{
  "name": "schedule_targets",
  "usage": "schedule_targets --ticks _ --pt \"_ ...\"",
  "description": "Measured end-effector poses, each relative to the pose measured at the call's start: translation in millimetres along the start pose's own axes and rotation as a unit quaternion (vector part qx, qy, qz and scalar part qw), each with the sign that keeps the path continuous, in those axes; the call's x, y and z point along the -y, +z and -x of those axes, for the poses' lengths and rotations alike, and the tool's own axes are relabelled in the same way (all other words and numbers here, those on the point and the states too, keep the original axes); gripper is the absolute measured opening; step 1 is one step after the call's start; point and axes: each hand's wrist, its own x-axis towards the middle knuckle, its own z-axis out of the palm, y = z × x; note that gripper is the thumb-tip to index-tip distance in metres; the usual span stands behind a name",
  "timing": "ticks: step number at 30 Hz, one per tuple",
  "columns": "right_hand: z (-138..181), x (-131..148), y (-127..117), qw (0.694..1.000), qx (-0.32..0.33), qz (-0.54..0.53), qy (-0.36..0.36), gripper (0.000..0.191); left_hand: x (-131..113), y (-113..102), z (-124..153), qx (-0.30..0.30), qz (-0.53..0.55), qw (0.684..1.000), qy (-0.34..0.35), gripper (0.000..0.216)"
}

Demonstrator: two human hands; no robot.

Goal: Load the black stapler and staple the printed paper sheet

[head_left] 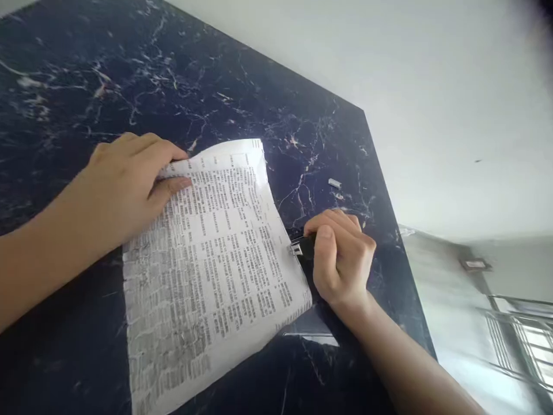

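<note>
A curled stack of printed paper sheets point(224, 248) lies on the dark table, covered in dense lines of text. At its upper left edge, my left hand point(133, 173) pinches the sheets between thumb and fingers. My right hand point(343, 253) is wrapped around a black stapler point(307, 246), most of which is hidden in the fist. The stapler's metal nose meets the right edge of the paper; whether its jaws are around the sheets I cannot tell. Beyond the right hand lies a small silvery piece, perhaps a staple strip point(334, 183).
The table point(242, 86) has a glossy dark blue marbled top, with its far corner at upper right. A white wall point(432, 115) rises beyond it. At far right, past the table's edge, is a barred window point(527, 340).
</note>
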Motion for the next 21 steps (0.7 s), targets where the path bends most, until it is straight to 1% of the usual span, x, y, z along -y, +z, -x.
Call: schedule_targets --ticks 9,14,17,19,21 --pt "0 1 -1 1.000 -0.004 -0.014 0.022 0.040 -2 -1 2 0.005 -0.008 1.000 -0.012 0.049" --pt "2 1 -1 0.998 -0.023 -0.037 0.042 0.043 -1 -1 2 0.008 -0.010 1.000 -0.012 0.052" --pt "1 -3 -4 0.988 -0.069 -0.096 0.095 0.046 -1 -2 2 0.011 -0.004 1.000 -0.017 0.054" --pt "-4 -10 -7 0.970 -0.121 -0.147 0.153 0.048 0 -1 2 0.009 -0.001 1.000 -0.017 0.058" --pt "-11 -18 -12 0.945 -0.162 -0.197 0.207 0.048 5 3 2 -0.001 -0.011 1.000 -0.006 0.064"
